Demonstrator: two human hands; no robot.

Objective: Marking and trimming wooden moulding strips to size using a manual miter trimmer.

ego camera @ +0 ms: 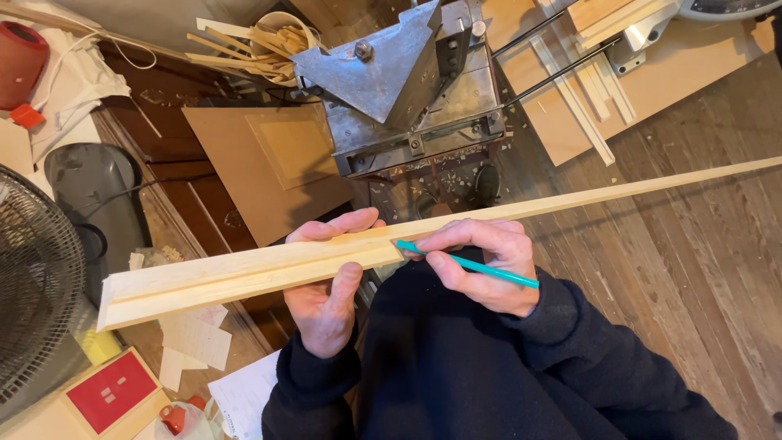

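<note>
A long pale wooden moulding strip (244, 273) runs from lower left up to the far right edge. My left hand (326, 285) grips it from below, thumb on the near face and fingers over the far edge. My right hand (489, 261) holds a teal pencil (468, 264) whose tip touches the strip just right of my left hand. A shorter piece lies along the long strip, ending near the pencil tip.
A grey metal cutting machine (415, 90) stands ahead on the wooden floor. Brown boards (261, 163) lie beside it, strips and offcuts (261, 45) behind. A fan (32, 285) and a red-faced box (110, 391) sit at left; papers (195, 342) below.
</note>
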